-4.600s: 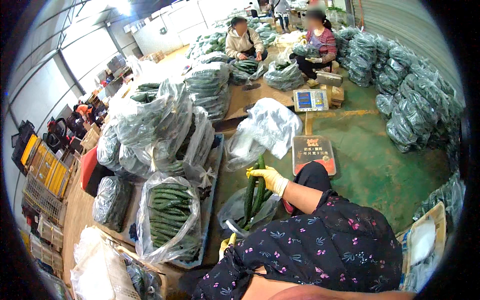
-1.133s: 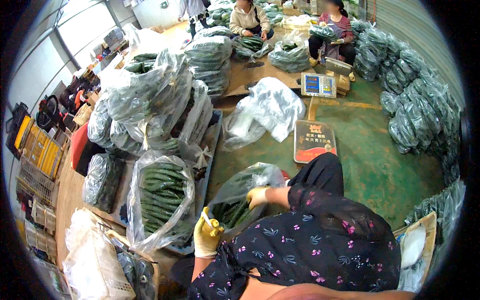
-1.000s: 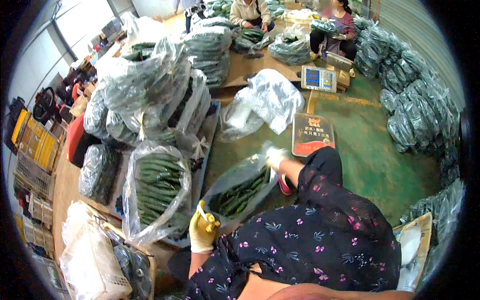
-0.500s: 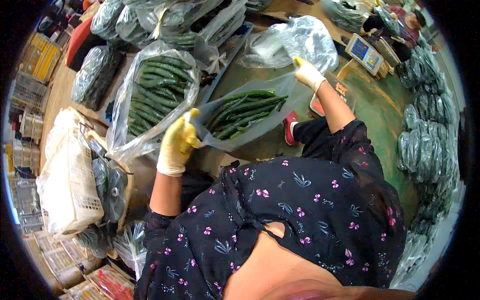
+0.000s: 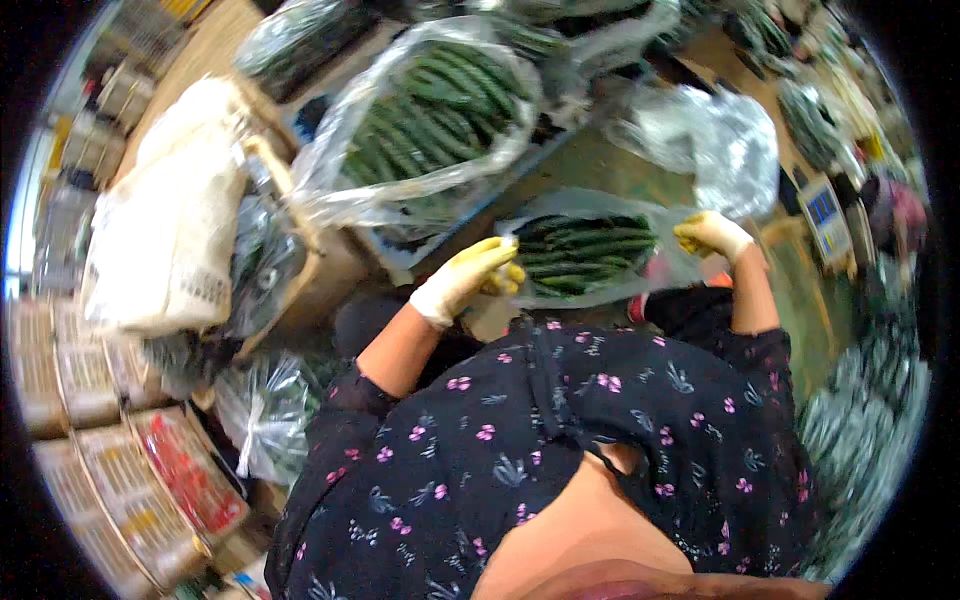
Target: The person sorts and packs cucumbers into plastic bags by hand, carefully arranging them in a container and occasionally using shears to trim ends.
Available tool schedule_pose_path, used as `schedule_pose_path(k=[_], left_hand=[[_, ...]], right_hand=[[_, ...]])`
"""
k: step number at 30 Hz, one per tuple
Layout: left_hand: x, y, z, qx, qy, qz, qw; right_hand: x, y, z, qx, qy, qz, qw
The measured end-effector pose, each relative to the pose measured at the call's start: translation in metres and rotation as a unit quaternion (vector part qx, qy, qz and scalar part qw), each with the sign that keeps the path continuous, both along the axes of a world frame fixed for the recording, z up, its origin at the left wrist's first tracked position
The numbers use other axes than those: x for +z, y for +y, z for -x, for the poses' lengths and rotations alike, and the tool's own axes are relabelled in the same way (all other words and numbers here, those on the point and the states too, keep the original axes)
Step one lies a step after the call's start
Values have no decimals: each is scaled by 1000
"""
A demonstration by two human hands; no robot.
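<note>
A clear plastic bag (image 5: pixel 672 222) of dark green cucumbers (image 5: pixel 585 256) hangs in front of my waist, stretched between both hands. My left hand (image 5: pixel 470 280), in a white and yellow glove, pinches its left edge near the cucumbers. The far right end of the bag is gripped by my right hand (image 5: pixel 715 238), gloved the same way, with its fingers closed on the plastic. Inside, the cucumbers lie side by side. Beyond my left hand stands a larger open bag (image 5: pixel 325 207), full of cucumbers in rows.
Crumpled clear plastic (image 5: pixel 735 140) lies beyond my right hand. A scale with a blue display (image 5: pixel 828 222) stands at the right, beside a person (image 5: pixel 895 215). At the left are a covered white crate (image 5: pixel 165 235) and strapped crates (image 5: pixel 110 480). Stacked bags (image 5: pixel 870 430) line the right.
My view has turned left. Both hands have come down closer to my body with the bag of cucumbers, which now hangs more level. Both hands keep their hold on it.
</note>
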State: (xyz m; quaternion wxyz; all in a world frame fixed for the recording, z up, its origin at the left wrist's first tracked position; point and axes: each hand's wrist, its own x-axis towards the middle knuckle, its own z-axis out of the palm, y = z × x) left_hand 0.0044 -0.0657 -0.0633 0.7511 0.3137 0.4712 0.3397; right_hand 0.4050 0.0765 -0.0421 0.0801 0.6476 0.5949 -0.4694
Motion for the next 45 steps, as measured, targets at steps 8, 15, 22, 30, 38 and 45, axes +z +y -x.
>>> schedule_pose_path(k=[8,15,22,30,38,45], left_hand=[[-6,5,111,537,343,-202,744],[49,39,138,441,651,-248,566],[1,59,172,376,667,-115,633],[-37,52,211,444,286,-113,841],[26,55,202,589,121,-76,795],[41,60,196,595,115,-87,791]], right_hand=[[59,28,141,251,229,-271,901],[14,68,334,303,294,-231,877],[-65,58,420,455,204,-193,845],[-50,-1,413,531,307,-20,790],[-46,65,451,285,271,202,897],[-99,48,512,561,-56,-82,822]])
